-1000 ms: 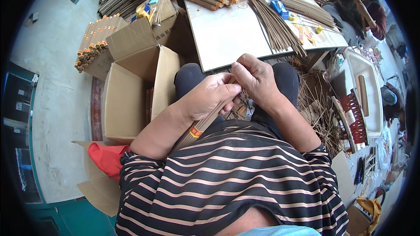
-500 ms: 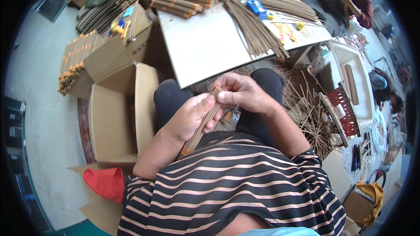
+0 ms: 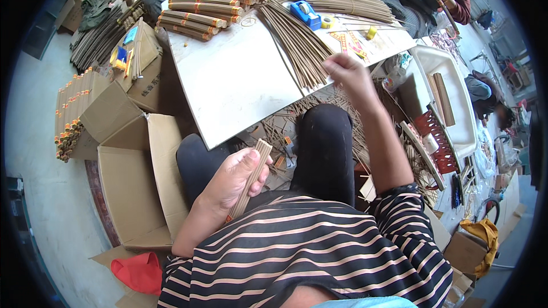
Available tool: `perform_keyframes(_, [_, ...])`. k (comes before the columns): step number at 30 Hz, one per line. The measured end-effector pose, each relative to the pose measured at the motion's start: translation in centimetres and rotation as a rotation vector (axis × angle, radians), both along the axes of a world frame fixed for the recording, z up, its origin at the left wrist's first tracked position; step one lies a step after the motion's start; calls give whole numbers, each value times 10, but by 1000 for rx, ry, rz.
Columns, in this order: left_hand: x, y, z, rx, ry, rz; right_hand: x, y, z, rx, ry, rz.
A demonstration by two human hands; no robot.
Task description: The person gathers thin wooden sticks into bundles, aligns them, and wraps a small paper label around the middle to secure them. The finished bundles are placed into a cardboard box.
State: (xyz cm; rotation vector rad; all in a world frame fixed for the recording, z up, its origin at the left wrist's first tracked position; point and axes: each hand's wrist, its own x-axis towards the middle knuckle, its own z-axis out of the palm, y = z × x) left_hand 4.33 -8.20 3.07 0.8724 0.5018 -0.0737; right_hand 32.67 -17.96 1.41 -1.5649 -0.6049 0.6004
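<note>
While the left hand grips a bundle of slim brown sticks before the counter, right hand curled near its edge, contents unclear

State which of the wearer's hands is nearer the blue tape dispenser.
Right. The right hand is by the table, short of the blue tape dispenser; the left hand is farther back, to its left, holding a stick bundle.

Brn stick bndl, tilted, in L hand; loose sticks fanned on tbl.
</note>
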Motion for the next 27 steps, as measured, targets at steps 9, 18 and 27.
perform_keyframes(9, [16, 19, -19, -97, 49, 35, 152, 1, -62, -586, -859, 270])
perform_keyframes(18, [26, 26, -26, -134, 69, 41, 191, 14, -54, -727, -981, 628])
perform_keyframes(27, [28, 22, -25, -109, 74, 45, 184, 9, -56, -713, -840, 384])
